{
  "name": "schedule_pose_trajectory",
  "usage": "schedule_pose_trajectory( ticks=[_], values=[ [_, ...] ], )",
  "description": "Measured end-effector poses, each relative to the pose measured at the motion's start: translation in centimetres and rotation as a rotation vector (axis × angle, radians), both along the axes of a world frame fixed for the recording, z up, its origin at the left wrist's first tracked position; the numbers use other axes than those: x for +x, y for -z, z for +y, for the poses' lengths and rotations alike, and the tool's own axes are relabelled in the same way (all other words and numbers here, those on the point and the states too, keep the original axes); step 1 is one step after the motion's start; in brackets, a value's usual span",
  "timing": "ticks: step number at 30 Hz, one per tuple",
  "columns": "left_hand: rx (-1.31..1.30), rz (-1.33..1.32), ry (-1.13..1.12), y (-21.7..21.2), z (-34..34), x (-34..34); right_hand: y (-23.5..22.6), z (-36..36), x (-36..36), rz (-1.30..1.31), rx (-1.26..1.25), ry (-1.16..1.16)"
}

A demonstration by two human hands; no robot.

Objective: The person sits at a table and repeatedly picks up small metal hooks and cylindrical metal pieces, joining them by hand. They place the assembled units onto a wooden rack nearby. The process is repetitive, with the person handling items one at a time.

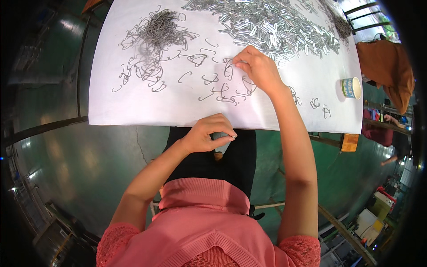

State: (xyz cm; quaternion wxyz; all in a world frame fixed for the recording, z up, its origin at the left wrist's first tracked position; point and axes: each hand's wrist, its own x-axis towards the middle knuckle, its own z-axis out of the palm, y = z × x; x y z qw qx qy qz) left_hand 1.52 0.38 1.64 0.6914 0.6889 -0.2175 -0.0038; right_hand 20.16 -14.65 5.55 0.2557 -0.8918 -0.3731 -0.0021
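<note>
My left hand (209, 134) is in front of the table's near edge, above my lap. Its thumb and forefinger are pinched on a small shiny metal piece (234, 137), mostly hidden by the fingers. Over the white tabletop, my right hand (259, 69) has its thumb and fingertips closed at a bent wire hook (228, 70). More loose wire hooks (230, 95) are scattered around and below it. Just beyond this hand spreads a large heap of short, silvery metal strips (271, 29).
A dense, tangled pile of dark wire hooks (162, 29) sits at the far left of the white table (120, 107). Small clusters of hooks (315, 103) and a paper cup (351, 88) lie toward the right edge. Beyond that edge is a brown cloth (387, 66), with another person farther off.
</note>
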Motion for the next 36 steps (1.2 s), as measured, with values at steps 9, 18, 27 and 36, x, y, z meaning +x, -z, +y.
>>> schedule_pose_trajectory(
  ticks=[9,18,27,36],
  values=[
    [-0.019,-0.009,-0.027,0.0,0.0,0.0,-1.1,1.9,1.1,0.096,-0.212,-0.290],
    [-0.004,-0.028,-0.030,0.0,0.0,0.1,-1.4,2.9,1.8,-0.030,-0.252,-0.447],
    [0.011,-0.032,-0.055,0.0,-0.1,-0.1,-1.0,3.3,2.3,-0.026,-0.386,-0.509],
    [0.001,-0.047,-0.045,0.2,-0.2,-0.1,-2.1,0.9,3.9,0.092,-0.222,-0.148]
  ],
)
